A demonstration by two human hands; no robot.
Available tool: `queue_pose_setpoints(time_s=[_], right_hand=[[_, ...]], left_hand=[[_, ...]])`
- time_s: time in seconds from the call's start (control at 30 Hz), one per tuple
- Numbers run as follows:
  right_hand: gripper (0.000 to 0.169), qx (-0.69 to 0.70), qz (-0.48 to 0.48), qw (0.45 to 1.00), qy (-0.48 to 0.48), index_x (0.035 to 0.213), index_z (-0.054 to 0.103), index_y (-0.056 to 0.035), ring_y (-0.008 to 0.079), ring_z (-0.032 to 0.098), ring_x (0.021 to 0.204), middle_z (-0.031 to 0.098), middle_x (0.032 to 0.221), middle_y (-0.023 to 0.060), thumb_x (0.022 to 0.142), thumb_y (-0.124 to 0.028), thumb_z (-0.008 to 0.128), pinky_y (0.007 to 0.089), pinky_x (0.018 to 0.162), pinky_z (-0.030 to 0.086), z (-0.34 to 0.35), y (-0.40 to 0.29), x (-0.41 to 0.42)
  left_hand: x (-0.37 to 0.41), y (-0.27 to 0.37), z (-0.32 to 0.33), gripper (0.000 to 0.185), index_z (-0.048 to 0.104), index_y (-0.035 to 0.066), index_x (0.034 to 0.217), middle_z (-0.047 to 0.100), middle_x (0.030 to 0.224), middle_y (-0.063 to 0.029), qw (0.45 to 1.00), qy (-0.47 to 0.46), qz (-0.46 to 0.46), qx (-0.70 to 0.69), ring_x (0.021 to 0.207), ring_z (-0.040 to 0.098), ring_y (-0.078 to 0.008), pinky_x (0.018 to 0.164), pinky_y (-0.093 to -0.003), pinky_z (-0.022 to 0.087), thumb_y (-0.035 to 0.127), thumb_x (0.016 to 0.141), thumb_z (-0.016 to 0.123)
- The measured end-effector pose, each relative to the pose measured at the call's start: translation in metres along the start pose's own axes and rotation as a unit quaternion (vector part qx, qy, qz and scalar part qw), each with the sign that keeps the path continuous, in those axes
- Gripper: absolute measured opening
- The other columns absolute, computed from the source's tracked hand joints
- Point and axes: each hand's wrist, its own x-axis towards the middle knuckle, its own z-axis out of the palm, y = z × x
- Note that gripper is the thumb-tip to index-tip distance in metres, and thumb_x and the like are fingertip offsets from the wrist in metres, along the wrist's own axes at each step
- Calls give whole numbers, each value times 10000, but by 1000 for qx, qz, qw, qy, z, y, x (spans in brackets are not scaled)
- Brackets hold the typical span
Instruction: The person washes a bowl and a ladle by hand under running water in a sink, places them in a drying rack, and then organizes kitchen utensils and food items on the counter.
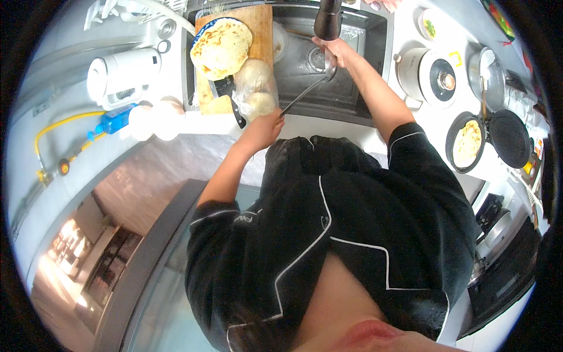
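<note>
My left hand grips the handle end of a long metal ladle at the sink's near edge. At the ladle's bowl end is my right hand, over the dark sink and just below the black faucet head; its fingers are at the bowl, their hold partly hidden. Left of the ladle, a wooden cutting board lies across the sink. It bears browned flatbreads on a blue-rimmed plate, a clear plastic bag of pale round pieces and a black-handled knife.
On the right counter stand a white cooker, a glass lid and an open electric griddle holding a flatbread. A white kettle and a blue bottle are at the left.
</note>
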Motion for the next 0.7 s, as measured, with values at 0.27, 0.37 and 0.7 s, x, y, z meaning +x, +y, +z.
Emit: queue_pose_setpoints(time_s=[0.27, 0.37, 0.7], right_hand=[[203, 102, -69, 992, -27, 909, 553, -74, 117, 562, 573, 581, 783, 42, 814, -253, 538, 230, 460, 477, 14, -20, -32], [429, 77, -226, 957, -162, 1163, 459, -74, 104, 570, 726, 563, 885, 22, 783, -223, 592, 198, 510, 474, 9, -10, -34], [170, 157, -60, 961, -219, 872, 511, 3, 115, 561, 623, 593, 871, 96, 757, -114, 554, 206, 436, 395, -6, -25, -64]], left_hand=[[6, -27, -4, 175, 427, 81, 833, 395, 532, 23, 943, -96, -107, -300, 426, 361, -76, 378, -230, 302, 247, 863, 475], [10, -29, -10, 156, 436, 100, 807, 344, 515, 74, 844, -123, -109, -511, 408, 318, -25, 358, -184, 252, 238, 870, 474], [4, -35, -24, 113, 445, 97, 805, 333, 487, 73, 893, -149, -123, -406, 374, 284, -27, 334, -191, 218, 184, 876, 460]])
